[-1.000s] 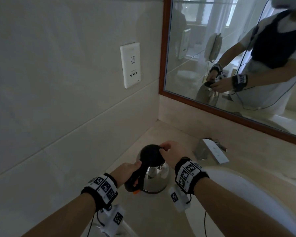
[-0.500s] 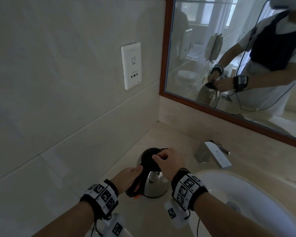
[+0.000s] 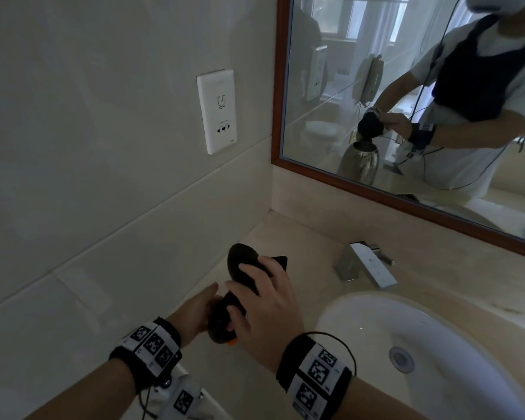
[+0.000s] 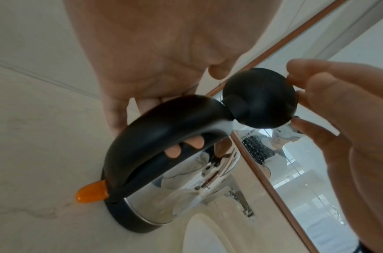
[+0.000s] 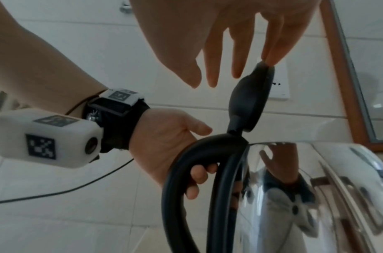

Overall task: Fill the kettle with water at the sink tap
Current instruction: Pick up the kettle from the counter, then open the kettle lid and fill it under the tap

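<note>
The lid, closed half a second earlier, stood raised upright. The right hand pinched its rim; the left hand clenched the handle. The kettle remained on the surface, left of the sink.

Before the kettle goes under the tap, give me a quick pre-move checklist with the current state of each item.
1. Lid swung up on its hinge: ok.
2. Left hand wrapped round the handle: ok.
3. Right hand pinching the lid edge with its fingers, so not free for the tap: not ok.
4. Kettle standing on the counter beside the sink, not yet lifted: ok.
5. Tap running: not ok, no water visible.
6. Kettle empty inside: cannot tell.
</note>
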A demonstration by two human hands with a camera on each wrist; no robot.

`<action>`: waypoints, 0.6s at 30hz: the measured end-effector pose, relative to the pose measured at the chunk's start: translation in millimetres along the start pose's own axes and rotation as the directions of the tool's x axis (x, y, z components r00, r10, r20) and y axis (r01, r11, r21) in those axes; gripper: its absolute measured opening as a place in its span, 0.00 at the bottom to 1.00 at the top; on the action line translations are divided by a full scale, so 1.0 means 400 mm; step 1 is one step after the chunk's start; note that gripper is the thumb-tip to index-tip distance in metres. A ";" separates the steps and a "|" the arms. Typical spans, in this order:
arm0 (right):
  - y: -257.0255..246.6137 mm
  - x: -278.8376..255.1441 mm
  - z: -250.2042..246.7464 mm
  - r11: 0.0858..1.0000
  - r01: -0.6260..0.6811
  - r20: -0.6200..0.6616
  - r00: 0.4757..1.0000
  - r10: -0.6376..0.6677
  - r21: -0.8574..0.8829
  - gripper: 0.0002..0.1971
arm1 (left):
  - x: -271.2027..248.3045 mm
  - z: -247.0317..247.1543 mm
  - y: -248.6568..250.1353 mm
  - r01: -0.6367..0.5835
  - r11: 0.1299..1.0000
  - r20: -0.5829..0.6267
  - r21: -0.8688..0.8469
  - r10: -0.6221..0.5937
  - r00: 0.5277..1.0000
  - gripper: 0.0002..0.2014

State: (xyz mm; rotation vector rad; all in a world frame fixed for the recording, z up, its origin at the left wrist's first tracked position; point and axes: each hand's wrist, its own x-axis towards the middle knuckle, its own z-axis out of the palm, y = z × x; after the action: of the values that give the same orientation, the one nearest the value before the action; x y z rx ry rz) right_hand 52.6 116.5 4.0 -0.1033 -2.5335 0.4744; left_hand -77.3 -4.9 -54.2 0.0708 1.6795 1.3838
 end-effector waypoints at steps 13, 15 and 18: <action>-0.001 -0.060 0.001 0.939 0.139 -0.121 0.987 -0.106 0.313 0.09 | -0.007 -0.006 -0.022 -0.230 0.785 -0.100 0.575 0.347 0.933 0.07; 0.033 -0.077 -0.012 0.934 0.095 -0.098 0.993 -0.064 0.344 0.10 | -0.002 -0.017 -0.029 -0.243 0.797 -0.107 0.553 0.357 0.928 0.12; 0.103 -0.096 -0.054 0.936 -0.027 -0.099 0.993 0.066 0.350 0.06 | -0.010 -0.010 -0.018 -0.286 0.797 -0.076 0.532 0.382 0.921 0.14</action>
State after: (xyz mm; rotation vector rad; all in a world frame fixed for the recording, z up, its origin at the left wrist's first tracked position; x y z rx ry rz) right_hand 95.5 155.2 -13.4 -0.0540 -2.3045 0.9041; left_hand -74.2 -12.8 -58.0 0.5942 2.2404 1.1727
